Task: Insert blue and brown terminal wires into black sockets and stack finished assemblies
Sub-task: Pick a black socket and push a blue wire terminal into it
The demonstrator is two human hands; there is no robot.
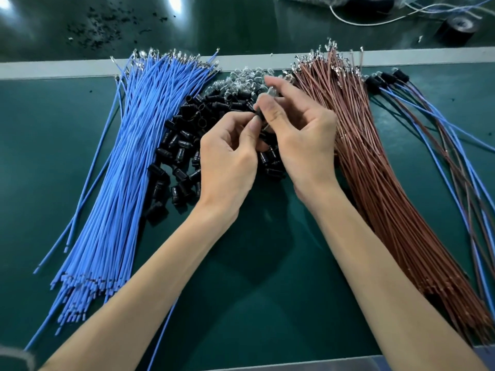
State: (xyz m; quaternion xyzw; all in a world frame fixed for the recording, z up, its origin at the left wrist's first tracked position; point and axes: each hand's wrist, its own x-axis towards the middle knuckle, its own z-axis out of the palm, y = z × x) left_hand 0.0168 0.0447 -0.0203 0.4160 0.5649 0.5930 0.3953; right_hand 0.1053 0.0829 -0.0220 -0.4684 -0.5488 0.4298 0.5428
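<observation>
A thick bundle of blue terminal wires (pixel 128 145) lies at the left and a bundle of brown terminal wires (pixel 375 167) at the right. Between them sits a heap of black sockets (pixel 182 145), with small clear glass bulbs (pixel 241 76) behind it. Above the heap, my left hand (pixel 230 153) and my right hand (pixel 300 129) meet. Together they pinch one black socket (pixel 259 113) with a clear bulb at its far end; fingers hide most of it. Finished assemblies (pixel 388 77) with blue and brown leads lie stacked at the far right.
The green mat (pixel 254 277) ends at a pale strip (pixel 254 61) at the back. Beyond that strip lie black crumbs (pixel 101 28), a black tape roll (pixel 455 30) and loose white wires (pixel 375 20). A few stray blue wires spread out at the far left.
</observation>
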